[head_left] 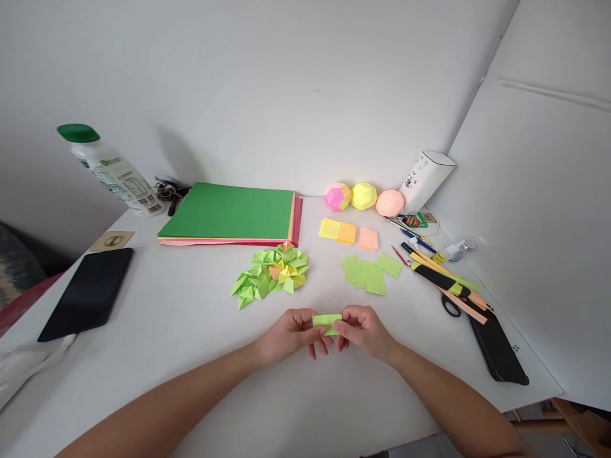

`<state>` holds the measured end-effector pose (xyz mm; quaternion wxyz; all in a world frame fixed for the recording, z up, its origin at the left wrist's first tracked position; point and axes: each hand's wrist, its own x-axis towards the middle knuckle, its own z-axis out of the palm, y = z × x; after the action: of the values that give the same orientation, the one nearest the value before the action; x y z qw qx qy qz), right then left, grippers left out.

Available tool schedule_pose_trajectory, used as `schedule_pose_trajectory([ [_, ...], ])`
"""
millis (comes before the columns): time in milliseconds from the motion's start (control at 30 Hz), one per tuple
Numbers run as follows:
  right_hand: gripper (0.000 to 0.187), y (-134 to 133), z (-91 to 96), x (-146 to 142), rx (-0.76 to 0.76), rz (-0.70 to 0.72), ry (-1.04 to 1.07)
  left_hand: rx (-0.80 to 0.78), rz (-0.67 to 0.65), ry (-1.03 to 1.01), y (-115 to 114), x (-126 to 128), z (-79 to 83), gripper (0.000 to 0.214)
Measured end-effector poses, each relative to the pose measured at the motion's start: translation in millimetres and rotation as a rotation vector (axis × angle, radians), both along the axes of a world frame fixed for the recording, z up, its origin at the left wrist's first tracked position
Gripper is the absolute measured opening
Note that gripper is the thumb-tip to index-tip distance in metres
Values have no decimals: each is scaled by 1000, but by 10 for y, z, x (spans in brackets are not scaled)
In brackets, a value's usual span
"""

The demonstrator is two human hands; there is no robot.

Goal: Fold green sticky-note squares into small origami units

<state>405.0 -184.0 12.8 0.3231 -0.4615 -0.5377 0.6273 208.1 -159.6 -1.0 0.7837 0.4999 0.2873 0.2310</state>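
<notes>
A small folded piece of light green paper (pixel 327 321) is held between my two hands above the table. My left hand (pixel 293 332) pinches its left end, thumb in front and fingers behind. On the right end, my right hand (pixel 365 332) grips it the same way. Just beyond my hands lies a heap of folded paper pieces (pixel 260 280), mostly green with some yellow and orange. Several flat green paper sheets (pixel 375 278) overlap to the right of the heap. Behind them are yellow and orange paper stacks (pixel 344 233) and a peach paper stack (pixel 368 239).
Three paper balls (pixel 363 196) line the wall beside a white container (pixel 424 181). A green-topped paper stack (pixel 233 213) and a bottle (pixel 117 175) stand back left. A tablet (pixel 86 296) lies left. Paper strips (pixel 449 280), scissors (pixel 450 306) and a black case (pixel 499 346) lie right.
</notes>
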Motion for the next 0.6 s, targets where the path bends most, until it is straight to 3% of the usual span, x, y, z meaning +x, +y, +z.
schedule_pose_trajectory([
  [600,24,11,-35,7,5,-11,19,15,17,61,-6,26,-2,30],
])
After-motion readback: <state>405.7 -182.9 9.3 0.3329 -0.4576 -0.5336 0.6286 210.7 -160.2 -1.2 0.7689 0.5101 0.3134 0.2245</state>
